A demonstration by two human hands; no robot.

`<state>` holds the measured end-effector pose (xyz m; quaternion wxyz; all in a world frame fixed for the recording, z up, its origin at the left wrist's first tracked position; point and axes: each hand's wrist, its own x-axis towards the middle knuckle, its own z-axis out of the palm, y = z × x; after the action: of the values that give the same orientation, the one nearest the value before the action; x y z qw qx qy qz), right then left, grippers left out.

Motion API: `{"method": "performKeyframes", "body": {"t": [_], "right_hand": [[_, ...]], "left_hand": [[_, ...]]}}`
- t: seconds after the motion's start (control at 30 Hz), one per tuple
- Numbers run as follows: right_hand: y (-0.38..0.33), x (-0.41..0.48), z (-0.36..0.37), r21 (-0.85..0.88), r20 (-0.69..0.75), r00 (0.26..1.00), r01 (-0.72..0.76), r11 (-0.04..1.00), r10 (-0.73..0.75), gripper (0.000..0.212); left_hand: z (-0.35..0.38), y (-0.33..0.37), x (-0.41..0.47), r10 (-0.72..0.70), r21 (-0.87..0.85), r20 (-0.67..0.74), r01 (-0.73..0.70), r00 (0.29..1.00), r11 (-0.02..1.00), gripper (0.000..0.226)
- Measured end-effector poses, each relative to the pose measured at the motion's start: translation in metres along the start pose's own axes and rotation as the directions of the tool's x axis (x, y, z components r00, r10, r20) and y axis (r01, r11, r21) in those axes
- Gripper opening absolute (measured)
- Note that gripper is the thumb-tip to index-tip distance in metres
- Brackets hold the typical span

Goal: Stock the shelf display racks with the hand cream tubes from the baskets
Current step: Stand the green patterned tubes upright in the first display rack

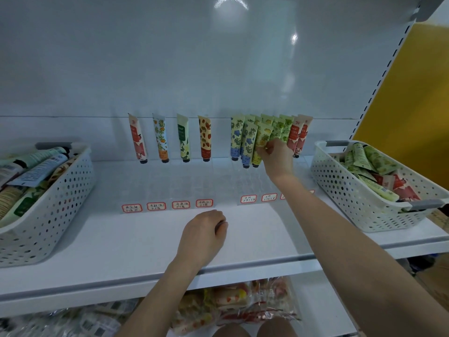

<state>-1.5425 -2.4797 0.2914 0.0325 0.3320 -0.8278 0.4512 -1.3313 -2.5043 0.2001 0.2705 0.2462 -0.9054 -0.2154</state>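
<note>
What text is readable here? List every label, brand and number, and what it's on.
Nothing reads clearly.
Red-bordered labels on the rack fronts: handwritten characters, too blurred.
Tubes in the racks, including the yellow tube the right hand grips: print too small.
Tubes in the baskets: print too small.
Packets on the lower shelf: barcodes blurred.

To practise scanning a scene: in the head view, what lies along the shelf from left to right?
Left basket, red tube, orange tube, green tube, strawberry tube, blue tubes, right hand pinching yellow tube, right basket.
</note>
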Motion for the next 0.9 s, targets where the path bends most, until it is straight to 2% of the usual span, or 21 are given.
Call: {"method": "performKeyframes", "body": {"t": [0.43,0.77,0.9], "right_hand": [[-0.001,0.002,0.0,-0.083,0.002,1.0,0.007,0.997,-0.007,0.021],[0.002,-0.006,-0.001,-0.02,0.005,1.0,-0.014,1.0,0.014,0.029],[0.006,-0.013,-0.007,-0.125,0.037,0.998,-0.045,0.991,0.05,0.034]], "left_hand": [[0.002,0.0,0.0,-0.008,0.004,-0.002,0.008,1.0,1.0,0.018],[0.0,0.002,0.0,0.003,0.008,-0.003,-0.003,1.0,1.0,0.017],[-0.002,0.004,0.0,0.008,0.024,0.02,-0.009,1.0,1.0,0.02]]}}
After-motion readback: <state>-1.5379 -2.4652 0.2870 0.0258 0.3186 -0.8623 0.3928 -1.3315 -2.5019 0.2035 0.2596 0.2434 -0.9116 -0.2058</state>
